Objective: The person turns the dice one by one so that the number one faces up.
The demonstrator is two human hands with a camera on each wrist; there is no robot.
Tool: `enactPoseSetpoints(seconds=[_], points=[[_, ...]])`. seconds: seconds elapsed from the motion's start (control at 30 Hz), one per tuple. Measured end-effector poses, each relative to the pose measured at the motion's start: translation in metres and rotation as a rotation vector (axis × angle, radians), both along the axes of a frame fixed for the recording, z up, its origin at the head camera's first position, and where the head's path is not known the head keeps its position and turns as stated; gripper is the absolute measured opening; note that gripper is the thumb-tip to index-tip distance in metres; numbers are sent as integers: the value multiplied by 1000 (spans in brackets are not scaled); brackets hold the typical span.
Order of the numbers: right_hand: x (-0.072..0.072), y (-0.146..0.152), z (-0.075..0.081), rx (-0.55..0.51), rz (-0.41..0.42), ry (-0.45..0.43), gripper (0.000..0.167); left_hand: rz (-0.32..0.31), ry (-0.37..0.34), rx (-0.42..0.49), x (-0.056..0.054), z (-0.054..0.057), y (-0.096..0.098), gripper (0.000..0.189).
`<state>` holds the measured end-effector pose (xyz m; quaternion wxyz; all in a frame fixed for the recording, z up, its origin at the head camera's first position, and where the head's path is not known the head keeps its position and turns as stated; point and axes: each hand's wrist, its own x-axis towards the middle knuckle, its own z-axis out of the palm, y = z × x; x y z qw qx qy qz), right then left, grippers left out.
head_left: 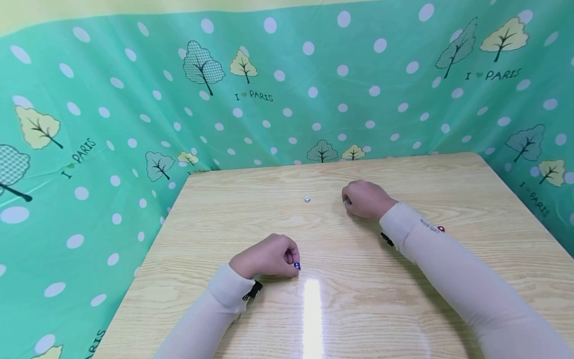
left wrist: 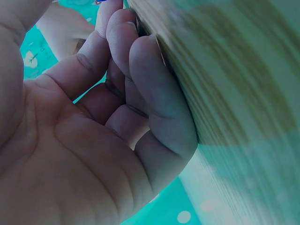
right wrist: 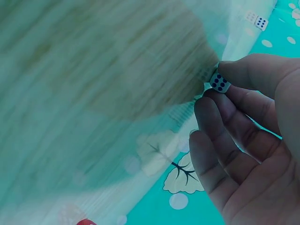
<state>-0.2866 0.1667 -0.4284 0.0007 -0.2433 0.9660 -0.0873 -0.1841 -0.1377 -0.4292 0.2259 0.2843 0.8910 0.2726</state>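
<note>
In the head view, my left hand (head_left: 269, 255) rests low over the near-middle of the table, pinching a small blue die (head_left: 297, 266) between thumb and index finger. Only a sliver of that die shows at the top of the left wrist view, where the other fingers curl against the wood. Farther back and to the right, my right hand (head_left: 368, 200) holds a white die (right wrist: 219, 83) with dark pips between thumb and forefinger, close to the tabletop. A second white die (head_left: 307, 199) sits on the table, left of the right hand.
A red die (head_left: 441, 229) lies just beyond the right sleeve, partly hidden by it. The light wooden table (head_left: 202, 214) is backed by a green dotted cloth (head_left: 287, 129) with tree prints. A bright reflection crosses the near part of the wood.
</note>
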Motion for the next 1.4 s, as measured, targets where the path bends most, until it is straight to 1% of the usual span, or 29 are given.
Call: enactPoseSetpoints(seconds=[0.3,0.47,0.57,0.7,0.87,1.03,1.4], points=[[17,4,3,-34,37,12,16,2,-8,4,0,0,0,14],[31,9,3,-71,45,33,12,7,-12,0,1,0,0,14],[41,11,1,-91,37,18,10,9,-15,-2,1,0,0,13],[54,14,-1,-117,31,-4,11,8,-15,0,1,1,0,14],[66,16,-1,-152,51,3,10,4,-10,-1,0,0,0,14],[77,19,1,-181,72,-19,11,1,-5,-1,0,-1,0,14],[105,22,2,-173,119,-44,13,-4,1,-1,0,1,0,13]])
